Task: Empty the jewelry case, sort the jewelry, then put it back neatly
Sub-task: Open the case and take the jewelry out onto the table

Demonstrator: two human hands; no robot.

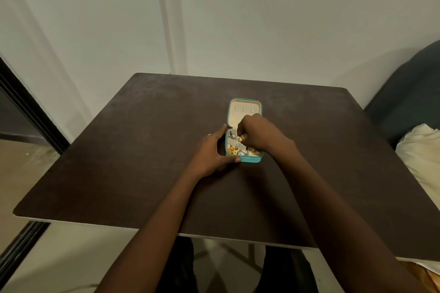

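A small teal jewelry case (pixel 250 160) lies open near the middle of the dark table (pixel 142 150), its cream lid (pixel 240 108) flat behind the base. The base's cream compartments hold gold jewelry (pixel 232 149) and small silver pieces (pixel 231 135). My left hand (pixel 212 151) grips the case's left side, thumb along the front wall. My right hand (pixel 259 133) reaches down into the back compartments with fingers bunched over gold pieces (pixel 243 137). Whether its fingertips have pinched one is hidden.
A pale wall stands just behind the table's far edge. A dark cushioned seat (pixel 409 93) and a cream pillow (pixel 421 150) lie to the right. A dark door frame (pixel 28 112) runs along the left.
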